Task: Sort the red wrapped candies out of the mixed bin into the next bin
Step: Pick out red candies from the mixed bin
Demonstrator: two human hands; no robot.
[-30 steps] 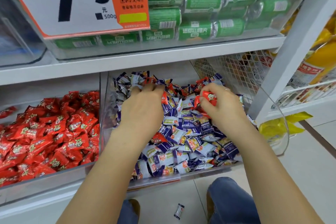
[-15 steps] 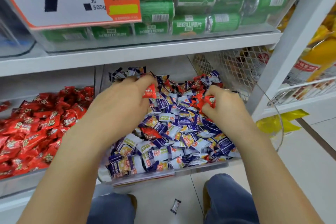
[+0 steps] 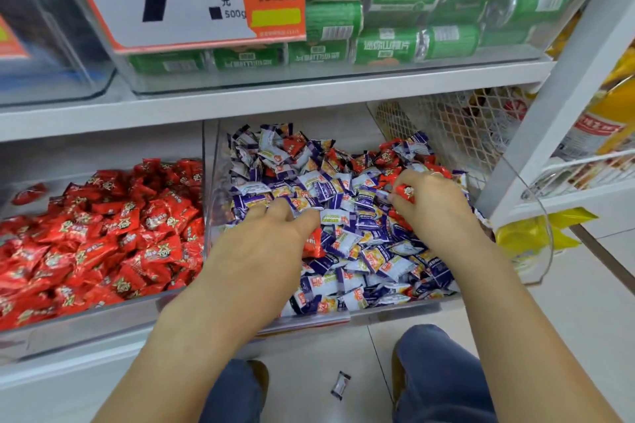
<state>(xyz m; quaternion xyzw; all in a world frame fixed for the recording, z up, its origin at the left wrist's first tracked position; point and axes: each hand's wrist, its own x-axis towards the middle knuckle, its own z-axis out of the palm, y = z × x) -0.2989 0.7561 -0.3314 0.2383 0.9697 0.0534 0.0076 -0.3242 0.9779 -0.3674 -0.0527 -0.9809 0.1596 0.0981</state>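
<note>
Red foil-wrapped candies are lying scattered among purple-and-white wrapped candies in the clear plastic mixed bin, mostly toward its far right corner. The right hand is pinching one red candy at its fingertips above that heap. The left hand is lying knuckles-up on the pile, fingers curled, with another red wrapper showing under its thumb; whether it is truly gripping that piece is hard to tell. The neighbouring clear bin, heaped with red candies, is sitting just to the left.

Slippery wrappers could be slipping loose on the way across the divider; one dark-wrapped candy is already lying on the floor tiles. Purple pieces might be riding along unnoticed. Anything buried beneath the top layer is staying hidden.
</note>
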